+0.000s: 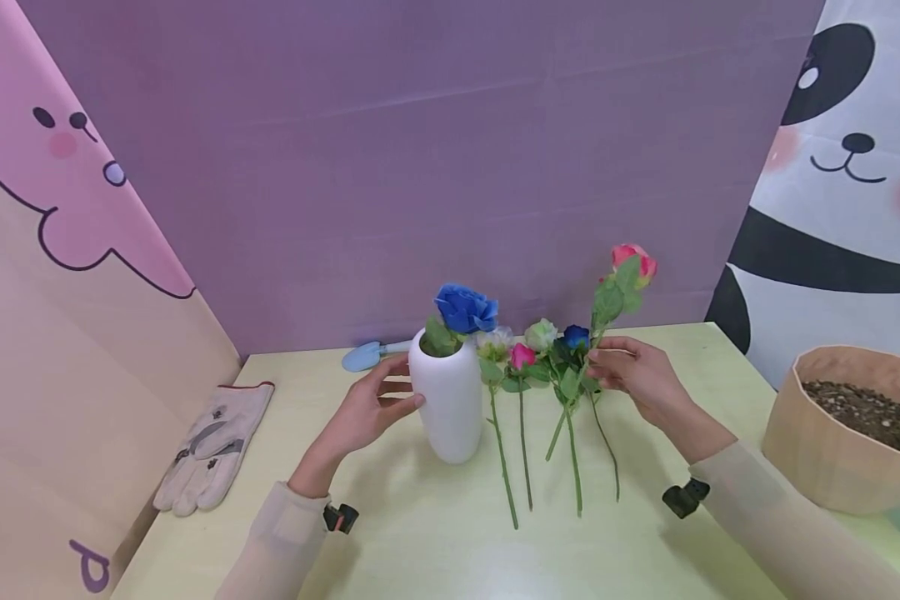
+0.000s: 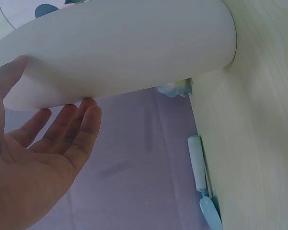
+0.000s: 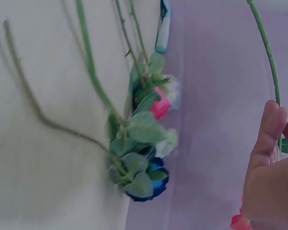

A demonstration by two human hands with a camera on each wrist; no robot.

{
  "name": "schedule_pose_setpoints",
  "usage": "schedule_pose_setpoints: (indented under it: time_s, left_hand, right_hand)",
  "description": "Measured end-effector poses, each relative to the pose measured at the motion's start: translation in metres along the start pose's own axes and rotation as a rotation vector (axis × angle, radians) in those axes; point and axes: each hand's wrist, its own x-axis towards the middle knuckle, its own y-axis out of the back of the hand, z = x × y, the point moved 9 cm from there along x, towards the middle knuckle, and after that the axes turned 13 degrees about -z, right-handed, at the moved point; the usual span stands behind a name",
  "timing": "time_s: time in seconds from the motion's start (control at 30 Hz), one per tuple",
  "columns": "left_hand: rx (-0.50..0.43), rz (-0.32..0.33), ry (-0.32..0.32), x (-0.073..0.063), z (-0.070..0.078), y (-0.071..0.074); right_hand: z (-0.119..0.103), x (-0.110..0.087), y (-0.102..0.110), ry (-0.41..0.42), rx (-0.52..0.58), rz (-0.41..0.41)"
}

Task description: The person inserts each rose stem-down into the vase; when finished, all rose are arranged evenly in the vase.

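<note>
A white vase [image 1: 450, 408] stands upright on the table, with a blue rose [image 1: 467, 310] in its mouth. My left hand [image 1: 367, 408] holds the vase's left side, thumb toward the front; in the left wrist view the fingertips touch its wall. Between thumb and fingers, my right hand [image 1: 633, 375] pinches the stem of a pink rose [image 1: 633, 263], which is raised with its bloom up. That stem [image 3: 267, 48] shows above the fingers in the right wrist view. Under the raised rose lie several flowers, including a small pink rose [image 1: 522, 357], a dark blue rose [image 1: 576, 337] and a pale green rose [image 1: 542, 334].
A light blue trowel [image 1: 363, 357] lies behind the vase, near the table's back edge. Pale gloves [image 1: 213, 450] rest at the left edge. At the right stands a tan pot [image 1: 810, 450] of dark soil. A purple backdrop [image 1: 420, 167] rises behind the table.
</note>
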Motion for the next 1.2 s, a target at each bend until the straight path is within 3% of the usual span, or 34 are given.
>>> schedule_pose_setpoints:
  time_s: [0.57,0.93,1.2]
  left_hand:
    - [0.018,0.008,0.009,-0.002,0.005,-0.002]
    - [0.026,0.009,0.019,-0.004,0.007,-0.001]
    - [0.015,0.01,0.006,-0.002,0.004,-0.001]
  right_hand:
    - [-0.031,-0.008,-0.025,0.06,0.102,0.011]
    - [-0.055,-0.008,-0.039,0.148,0.191,0.028]
    - [-0.068,-0.007,-0.049,0.154,0.241,0.03]
